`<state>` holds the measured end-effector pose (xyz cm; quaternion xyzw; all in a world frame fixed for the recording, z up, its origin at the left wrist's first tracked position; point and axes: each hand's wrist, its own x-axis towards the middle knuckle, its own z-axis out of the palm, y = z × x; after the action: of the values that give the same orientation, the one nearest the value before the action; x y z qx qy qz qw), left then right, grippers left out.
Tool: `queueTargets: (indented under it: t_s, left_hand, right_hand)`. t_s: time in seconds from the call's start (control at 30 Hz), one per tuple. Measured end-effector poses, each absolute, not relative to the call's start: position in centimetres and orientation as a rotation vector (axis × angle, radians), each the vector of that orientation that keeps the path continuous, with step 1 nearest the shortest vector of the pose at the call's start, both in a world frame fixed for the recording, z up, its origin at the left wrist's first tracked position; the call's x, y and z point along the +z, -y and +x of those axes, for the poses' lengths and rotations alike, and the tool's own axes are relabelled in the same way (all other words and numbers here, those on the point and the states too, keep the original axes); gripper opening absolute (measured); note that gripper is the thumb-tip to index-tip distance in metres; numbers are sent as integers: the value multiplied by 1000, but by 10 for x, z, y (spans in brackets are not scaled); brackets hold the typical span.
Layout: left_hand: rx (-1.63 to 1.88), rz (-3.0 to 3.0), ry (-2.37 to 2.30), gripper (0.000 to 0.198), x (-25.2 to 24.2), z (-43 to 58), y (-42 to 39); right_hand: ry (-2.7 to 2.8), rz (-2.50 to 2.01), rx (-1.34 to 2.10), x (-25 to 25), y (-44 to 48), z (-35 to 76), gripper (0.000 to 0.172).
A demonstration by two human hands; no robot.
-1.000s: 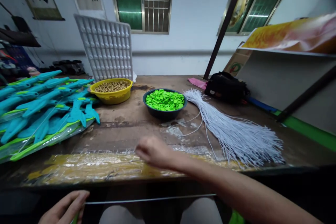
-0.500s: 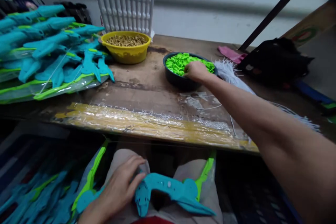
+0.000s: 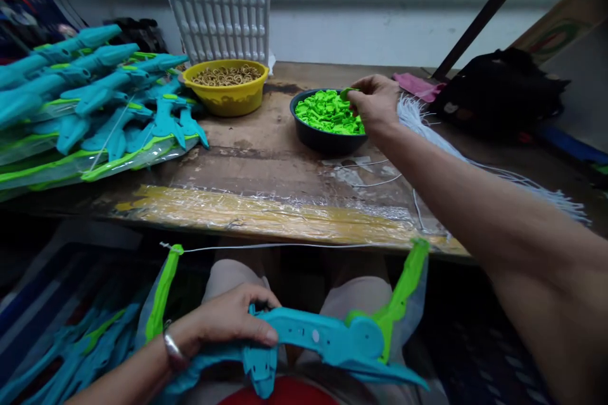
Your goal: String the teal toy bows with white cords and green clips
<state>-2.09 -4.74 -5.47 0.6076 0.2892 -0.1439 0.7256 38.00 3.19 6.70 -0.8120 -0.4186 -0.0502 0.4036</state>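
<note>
My left hand [image 3: 235, 316] is wrapped round the middle of a teal plastic toy [image 3: 313, 336] with an animal-like head, held low over my lap. Green arms rise at both of its ends, and a white string [image 3: 285, 245] runs between their tips. Clear film hangs by the arms. Over the right rim of a dark bowl [image 3: 327, 142] heaped with bright green plastic pieces, my right hand [image 3: 377, 101] pinches one small green plastic piece [image 3: 349, 93]. Its exact shape is partly hidden by the fingers.
Similar teal toys [image 3: 99, 95] are piled at the table's left, and more lie in a crate [image 3: 28, 304] below. A yellow basin [image 3: 232, 101] of brass-coloured rings stands behind. White strings [image 3: 441, 139], a pink cloth [image 3: 418, 87] and a black bag [image 3: 496, 98] lie right.
My right hand has lifted out of the heap toward the bowl's right rim, now with a green piece in its fingers. My left hand has closed round the toy, which sits higher.
</note>
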Motion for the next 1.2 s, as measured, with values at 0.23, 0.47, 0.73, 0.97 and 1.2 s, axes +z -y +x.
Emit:
queueTargets:
  t_s: [0.23,0.47,0.73,0.97,1.2]
  left_hand:
    - [20,1022,-714,56,-31,-20,47]
    - [191,956,-500,51,6,26,25]
    - [412,948,-495,61,28,63,38]
    - [426,833,-353,50,28,72,61]
    - [420,828,-353,41,37,66,67]
  right_hand:
    - [1106,-1372,573,102,107,270,6]
    - [592,-1102,1085,31,191,197,24]
    - [723,-1127,605,11,196,176,8]
    - [1491,-1232,-329,28,192,201,26]
    - [1685,-1214,-562,40,183,203,16]
